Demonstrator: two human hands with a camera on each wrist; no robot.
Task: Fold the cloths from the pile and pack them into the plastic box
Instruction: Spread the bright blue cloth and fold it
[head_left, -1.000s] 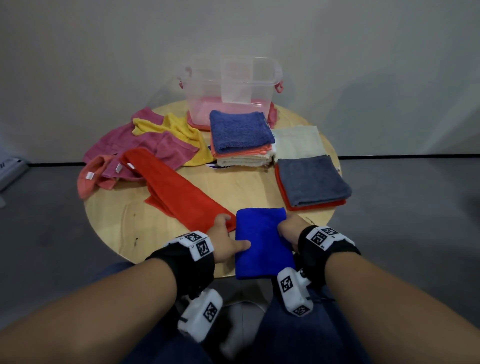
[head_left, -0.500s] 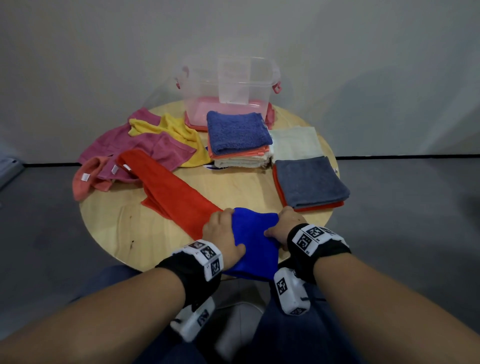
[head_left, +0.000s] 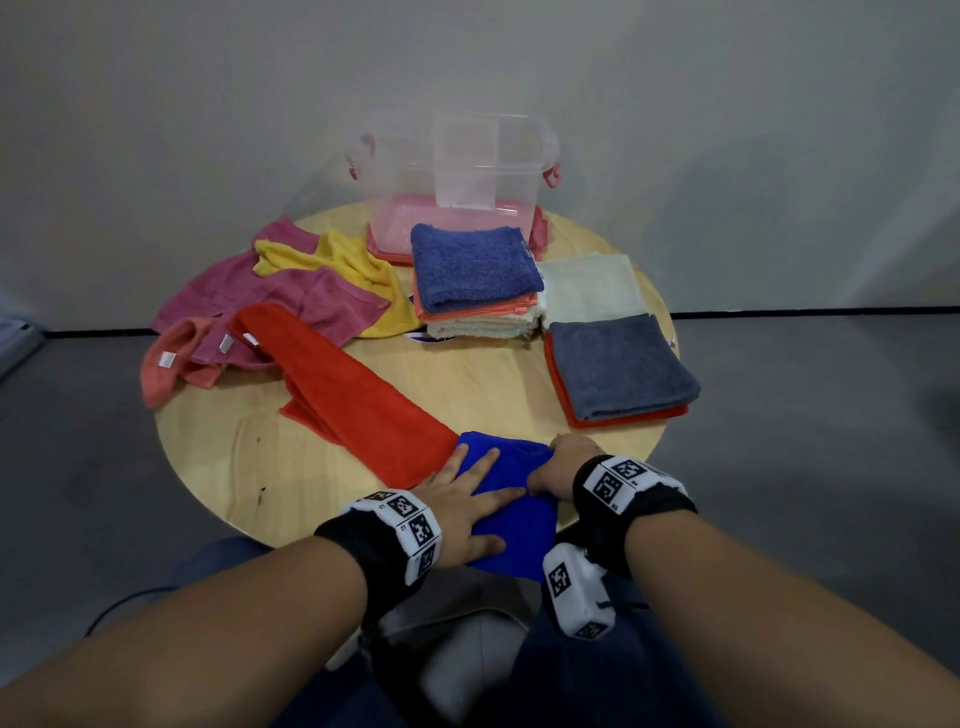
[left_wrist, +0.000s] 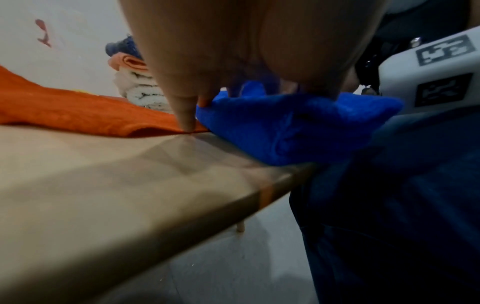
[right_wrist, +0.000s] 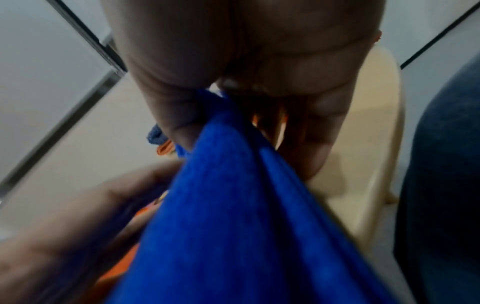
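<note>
A bright blue cloth lies at the near edge of the round wooden table, its near end hanging over the rim. My left hand presses flat on it with straight, spread fingers. My right hand pinches the cloth's right edge, and the right wrist view shows the blue cloth bunched between thumb and fingers. The clear plastic box stands at the table's far side on a pink lid. The unfolded pile of pink, yellow and salmon cloths lies at the left.
A long red cloth runs from the pile to the blue cloth's left side. Folded stacks sit before the box: dark blue on orange and white, a pale green one, grey on red.
Both hands slid forward along the blue cloth's sides. The left hand let go of the left edge and now lies flat on top; the cloth looks shorter and bunched at its far end.
</note>
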